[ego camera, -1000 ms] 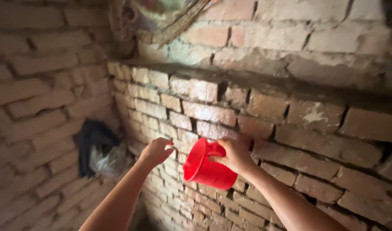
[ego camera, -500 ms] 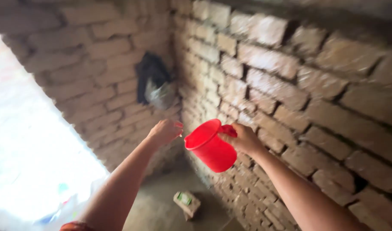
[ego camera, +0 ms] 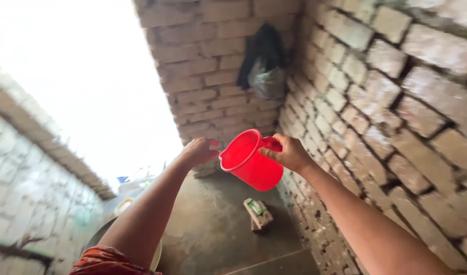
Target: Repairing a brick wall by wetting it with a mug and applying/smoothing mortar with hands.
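Between rough brick walls (ego camera: 396, 102), above a concrete floor (ego camera: 213, 229), right hand (ego camera: 289, 152) grips red jug (ego camera: 251, 160); left hand (ego camera: 198, 151) loosely curled, empty.

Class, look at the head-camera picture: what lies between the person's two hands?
In the head view, the red plastic jug lies between them. The right hand grips its handle side; the left hand is at its spout rim, fingertips close to or touching it.
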